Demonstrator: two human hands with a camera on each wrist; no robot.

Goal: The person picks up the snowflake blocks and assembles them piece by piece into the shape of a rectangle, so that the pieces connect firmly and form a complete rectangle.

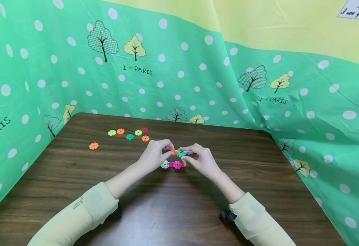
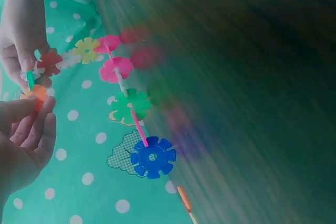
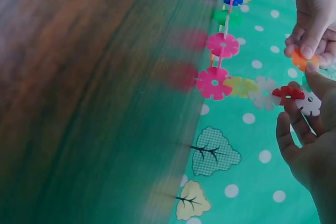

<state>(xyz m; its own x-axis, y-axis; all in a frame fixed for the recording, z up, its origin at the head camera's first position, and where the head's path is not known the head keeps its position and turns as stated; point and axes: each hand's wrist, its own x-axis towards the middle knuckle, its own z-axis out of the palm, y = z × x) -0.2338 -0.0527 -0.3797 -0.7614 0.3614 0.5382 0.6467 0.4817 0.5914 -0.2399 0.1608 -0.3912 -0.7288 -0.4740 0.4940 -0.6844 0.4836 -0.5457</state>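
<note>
My left hand (image 1: 155,153) pinches an orange notched plastic flower disc (image 3: 303,60) between thumb and fingers. Against it sits a green notched disc (image 1: 181,152), which my right hand (image 1: 202,162) pinches from the other side. From the right hand a linked chain of discs runs on: white (image 3: 311,102), red (image 2: 50,61), another white (image 3: 264,93), yellow (image 2: 85,50) and pink (image 3: 214,83). The chain then turns a corner through a second pink disc (image 2: 116,70) and a green one (image 2: 130,106) to a blue disc (image 2: 153,157). Fingers partly hide the orange-green joint.
Loose discs lie on the brown wooden table (image 1: 155,218) at the back left: orange (image 1: 94,146), yellow-green (image 1: 112,132), green (image 1: 130,136), red (image 1: 144,130) and several more. A green polka-dot curtain (image 1: 179,85) hangs around the table's far and side edges.
</note>
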